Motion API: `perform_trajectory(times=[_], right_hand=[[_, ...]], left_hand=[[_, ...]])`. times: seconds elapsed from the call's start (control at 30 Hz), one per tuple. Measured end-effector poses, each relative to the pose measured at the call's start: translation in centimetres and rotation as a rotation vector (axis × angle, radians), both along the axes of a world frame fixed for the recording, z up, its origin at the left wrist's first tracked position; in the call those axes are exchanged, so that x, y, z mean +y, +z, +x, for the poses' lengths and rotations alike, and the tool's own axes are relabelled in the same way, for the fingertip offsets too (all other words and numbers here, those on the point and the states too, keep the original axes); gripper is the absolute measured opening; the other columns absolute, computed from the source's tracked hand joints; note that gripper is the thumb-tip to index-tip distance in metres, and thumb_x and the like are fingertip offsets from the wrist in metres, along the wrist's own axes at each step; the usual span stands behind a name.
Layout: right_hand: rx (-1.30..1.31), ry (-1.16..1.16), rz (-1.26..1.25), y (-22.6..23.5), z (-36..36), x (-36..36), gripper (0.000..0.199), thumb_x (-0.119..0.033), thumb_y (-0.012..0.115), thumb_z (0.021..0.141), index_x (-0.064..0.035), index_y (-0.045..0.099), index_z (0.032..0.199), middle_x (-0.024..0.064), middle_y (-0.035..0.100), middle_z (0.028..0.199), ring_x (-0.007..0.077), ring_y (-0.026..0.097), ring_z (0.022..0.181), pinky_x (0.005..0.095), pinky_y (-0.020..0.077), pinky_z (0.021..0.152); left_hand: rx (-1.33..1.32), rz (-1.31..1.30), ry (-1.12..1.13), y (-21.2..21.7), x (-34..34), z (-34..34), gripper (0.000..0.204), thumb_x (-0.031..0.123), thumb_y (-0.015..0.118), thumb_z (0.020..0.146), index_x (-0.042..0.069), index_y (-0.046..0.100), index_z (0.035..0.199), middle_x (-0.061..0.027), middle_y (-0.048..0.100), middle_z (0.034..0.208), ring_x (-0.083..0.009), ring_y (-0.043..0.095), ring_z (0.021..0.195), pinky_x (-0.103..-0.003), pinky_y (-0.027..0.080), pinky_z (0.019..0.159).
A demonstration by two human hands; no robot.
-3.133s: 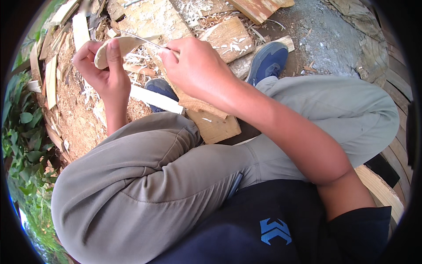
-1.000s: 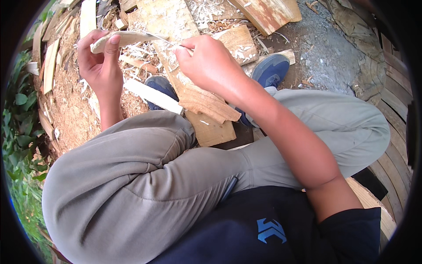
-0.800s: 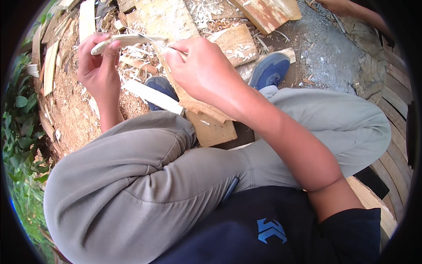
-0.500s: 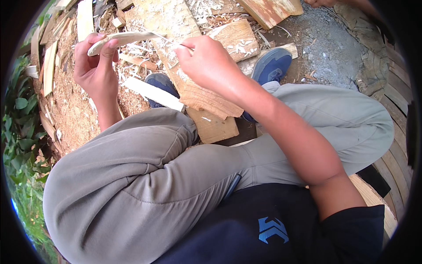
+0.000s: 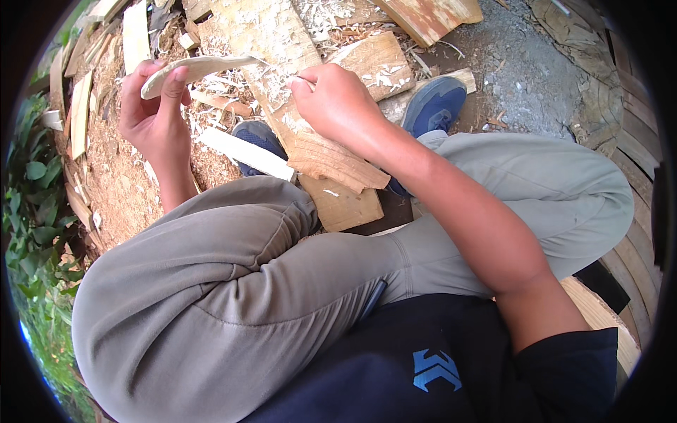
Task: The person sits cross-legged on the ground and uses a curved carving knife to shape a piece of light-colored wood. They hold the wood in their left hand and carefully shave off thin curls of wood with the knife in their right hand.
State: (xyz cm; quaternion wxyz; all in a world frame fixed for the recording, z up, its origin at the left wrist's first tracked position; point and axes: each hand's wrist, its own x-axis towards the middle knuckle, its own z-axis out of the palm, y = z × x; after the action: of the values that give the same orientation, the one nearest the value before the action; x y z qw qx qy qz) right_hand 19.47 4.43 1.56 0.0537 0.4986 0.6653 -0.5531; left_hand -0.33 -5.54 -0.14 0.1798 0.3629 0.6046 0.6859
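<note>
My left hand (image 5: 156, 106) grips a pale, curved piece of carved wood (image 5: 201, 67) by its broader end, with the thumb on top. The wood's narrow end points right, toward my other hand. Closed in my right hand (image 5: 330, 95) is a thin-bladed carving knife (image 5: 271, 65). Its narrow blade reaches left toward the wood's tip, and the fingers hide its handle. From this angle I cannot tell whether blade and wood touch.
Boards (image 5: 377, 63) covered in curled shavings lie beneath my hands. A pale split stick (image 5: 247, 151) rests by my left shoe (image 5: 259, 144). A notched wood block (image 5: 335, 162) sits between my feet. Green leaves (image 5: 42, 190) border the left side.
My right hand has shifted slightly right and down with the knife, away from the wood. The left hand has barely moved. Another person's hand at the top right has gone out of view.
</note>
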Motion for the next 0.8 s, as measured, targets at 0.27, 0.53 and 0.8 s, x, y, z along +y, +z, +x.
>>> perform_trajectory(times=[0.27,0.53,0.8], right_hand=[[0.019,0.020,0.073,1.2,-0.4,-1.1,0.033,-0.025,0.052,0.095,0.0036,0.070,0.090,0.0232,0.069,0.080,0.0389,0.069,0.076,0.0481,0.0530,0.076],[0.152,-0.062,0.079,1.3,-0.6,-1.6,0.034,-0.025,0.053,0.096,0.0037,0.062,0.080,0.0181,0.058,0.063,0.0287,0.055,0.057,0.0435,0.0465,0.064],[-0.042,0.026,0.002,1.4,-0.4,-0.5,0.035,-0.024,0.052,0.097,0.0045,0.070,0.088,0.0243,0.069,0.081,0.0387,0.069,0.078,0.0494,0.0522,0.077]], left_hand=[[0.019,-0.024,0.038,0.0,0.4,-0.2,0.021,0.003,0.071,0.092,0.002,0.060,0.110,-0.0096,0.066,0.093,-0.0145,0.063,0.073,-0.026,0.048,0.053],[-0.003,-0.014,0.056,0.1,0.4,0.2,0.025,0.005,0.076,0.088,0.004,0.061,0.109,-0.0082,0.069,0.089,-0.0102,0.062,0.067,-0.023,0.048,0.053],[0.111,-0.063,0.077,0.3,0.5,0.7,0.030,0.006,0.075,0.089,0.005,0.054,0.109,-0.0093,0.067,0.089,-0.0126,0.067,0.073,-0.023,0.052,0.052]])
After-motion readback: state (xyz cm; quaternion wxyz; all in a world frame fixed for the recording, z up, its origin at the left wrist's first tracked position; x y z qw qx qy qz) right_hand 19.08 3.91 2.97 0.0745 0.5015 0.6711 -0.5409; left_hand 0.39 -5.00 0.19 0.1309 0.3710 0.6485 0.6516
